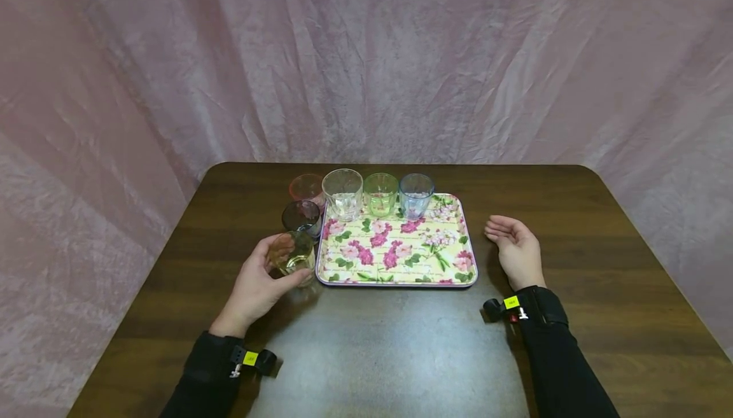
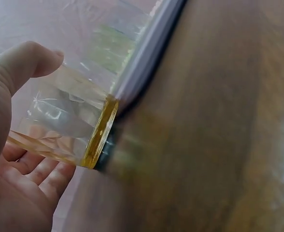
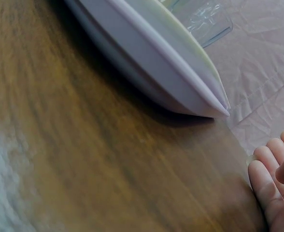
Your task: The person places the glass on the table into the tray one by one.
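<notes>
My left hand (image 1: pixel 252 294) grips a yellow-tinted glass tumbler (image 1: pixel 294 254), thumb on one side and fingers on the other, just left of a flowered tray (image 1: pixel 401 259). In the left wrist view the tumbler's thick amber base (image 2: pixel 102 133) points away from the palm, over the table. Right behind it stands a dark tumbler (image 1: pixel 301 216), and beyond that a pinkish-red one (image 1: pixel 307 188). Along the tray's back edge stand a larger clear glass (image 1: pixel 343 194), a green tumbler (image 1: pixel 380 194) and a blue one (image 1: pixel 417 195). My right hand (image 1: pixel 520 256) lies to the tray's right, fingers loosely bent and holding nothing.
The tray's raised pale side wall (image 3: pixel 147 58) stands up from the brown wooden table (image 1: pixel 595 316). A pink curtain (image 1: pixel 401 62) hangs behind the table's back edge. Each wrist carries a black strap with a small camera.
</notes>
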`<state>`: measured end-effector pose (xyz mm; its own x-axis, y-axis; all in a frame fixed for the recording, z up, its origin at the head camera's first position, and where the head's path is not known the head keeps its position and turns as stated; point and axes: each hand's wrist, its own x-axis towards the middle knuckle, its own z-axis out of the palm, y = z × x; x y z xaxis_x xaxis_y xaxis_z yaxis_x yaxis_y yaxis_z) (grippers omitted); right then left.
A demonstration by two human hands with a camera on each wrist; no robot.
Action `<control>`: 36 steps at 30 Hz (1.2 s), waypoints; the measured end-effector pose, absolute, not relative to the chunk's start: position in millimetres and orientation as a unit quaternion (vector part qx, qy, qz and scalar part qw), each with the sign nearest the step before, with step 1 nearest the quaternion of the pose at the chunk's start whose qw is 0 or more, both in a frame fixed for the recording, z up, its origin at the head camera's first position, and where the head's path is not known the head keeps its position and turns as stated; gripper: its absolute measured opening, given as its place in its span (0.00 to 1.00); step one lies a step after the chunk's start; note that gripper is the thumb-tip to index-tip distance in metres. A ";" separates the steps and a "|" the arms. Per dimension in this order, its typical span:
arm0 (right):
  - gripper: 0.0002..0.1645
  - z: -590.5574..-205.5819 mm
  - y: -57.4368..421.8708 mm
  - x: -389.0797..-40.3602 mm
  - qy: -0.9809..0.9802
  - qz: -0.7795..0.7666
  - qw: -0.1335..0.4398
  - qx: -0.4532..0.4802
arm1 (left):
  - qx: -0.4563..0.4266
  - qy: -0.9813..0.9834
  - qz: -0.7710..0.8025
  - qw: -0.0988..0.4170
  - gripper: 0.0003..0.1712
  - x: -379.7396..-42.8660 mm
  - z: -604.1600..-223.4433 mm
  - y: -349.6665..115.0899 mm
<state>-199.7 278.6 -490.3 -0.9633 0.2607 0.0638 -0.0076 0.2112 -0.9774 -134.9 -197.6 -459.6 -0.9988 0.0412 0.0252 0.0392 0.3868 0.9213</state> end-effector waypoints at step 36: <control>0.24 -492.6 280.6 -199.6 -0.764 0.632 0.108 -0.070 | 0.139 0.831 0.538 0.010 0.43 -183.1 -386.4 -149.5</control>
<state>-199.6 280.6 -492.6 -0.9671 0.2427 0.0765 -0.0295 0.1919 -0.9810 -183.1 -149.5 -386.4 -0.9613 0.2418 0.1319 0.2193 0.3821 0.8977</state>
